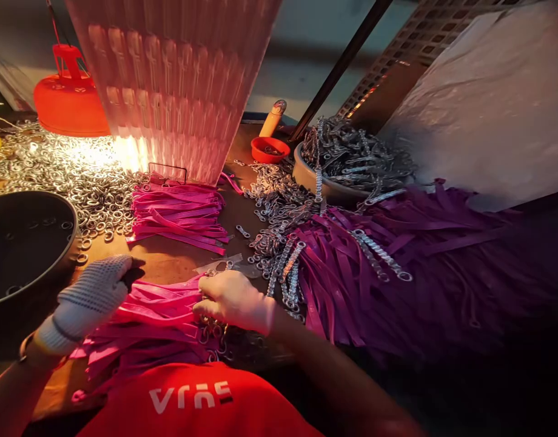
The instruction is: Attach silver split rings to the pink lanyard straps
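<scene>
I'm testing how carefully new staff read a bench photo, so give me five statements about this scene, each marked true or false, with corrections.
1. The red lamp lights a heap of metal rings. True.
2. The left hand is bare. False: it wears a pale glove with dark markings.
3. The right hand is at the right end of the nearer pink straps. True.
4. The black pot stands at the picture's right edge. False: it is at the left edge.
5. The small red bowl is full to the brim with pink straps. False: it holds a few small dark pieces, too small to identify.
</scene>
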`<state>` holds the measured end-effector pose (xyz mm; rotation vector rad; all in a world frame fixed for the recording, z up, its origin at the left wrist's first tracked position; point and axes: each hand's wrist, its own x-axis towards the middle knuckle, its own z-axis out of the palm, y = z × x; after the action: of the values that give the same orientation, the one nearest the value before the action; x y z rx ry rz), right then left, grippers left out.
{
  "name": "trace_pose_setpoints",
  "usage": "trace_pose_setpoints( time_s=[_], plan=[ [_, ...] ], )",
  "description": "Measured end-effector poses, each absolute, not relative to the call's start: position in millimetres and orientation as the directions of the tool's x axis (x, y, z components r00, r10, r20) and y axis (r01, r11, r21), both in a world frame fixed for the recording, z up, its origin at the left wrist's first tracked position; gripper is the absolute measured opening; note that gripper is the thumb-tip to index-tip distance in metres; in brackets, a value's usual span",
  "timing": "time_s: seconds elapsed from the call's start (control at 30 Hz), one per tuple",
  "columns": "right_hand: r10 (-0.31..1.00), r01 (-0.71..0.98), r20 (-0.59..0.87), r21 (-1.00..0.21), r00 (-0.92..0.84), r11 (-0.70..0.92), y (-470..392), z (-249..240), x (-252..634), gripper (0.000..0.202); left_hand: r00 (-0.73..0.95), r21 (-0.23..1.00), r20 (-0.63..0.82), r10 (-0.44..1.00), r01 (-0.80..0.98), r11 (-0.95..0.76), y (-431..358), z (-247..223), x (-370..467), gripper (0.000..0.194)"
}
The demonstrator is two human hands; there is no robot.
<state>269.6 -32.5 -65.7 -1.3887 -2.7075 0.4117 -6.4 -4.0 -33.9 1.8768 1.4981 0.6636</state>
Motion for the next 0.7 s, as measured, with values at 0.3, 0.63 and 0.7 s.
trace_pose_setpoints(
  time_s=[0.3, 0.63, 0.7],
  plan=[
    [0.963, 0.948, -0.132, -0.185, 0.237, -0.259, 89, -107, 347, 0.034, 0.459, 0.619, -0.588, 0.665, -0.273, 0.736, -7, -57, 64, 0.049],
    [0.989, 0.924, -0.011, -0.354, 0.149, -0.143, 75, -125, 336, 0.028, 0.444, 0.686, -0.538, 0.717, -0.264, 0.678, -14, -71, 68, 0.022],
    [0.997, 0.881, 0.068, -0.474, 0.034, 0.002, 51, -114, 319, 0.029, 0.413, 0.743, -0.508, 0.756, -0.233, 0.627, -15, -74, 68, 0.024]
  ],
)
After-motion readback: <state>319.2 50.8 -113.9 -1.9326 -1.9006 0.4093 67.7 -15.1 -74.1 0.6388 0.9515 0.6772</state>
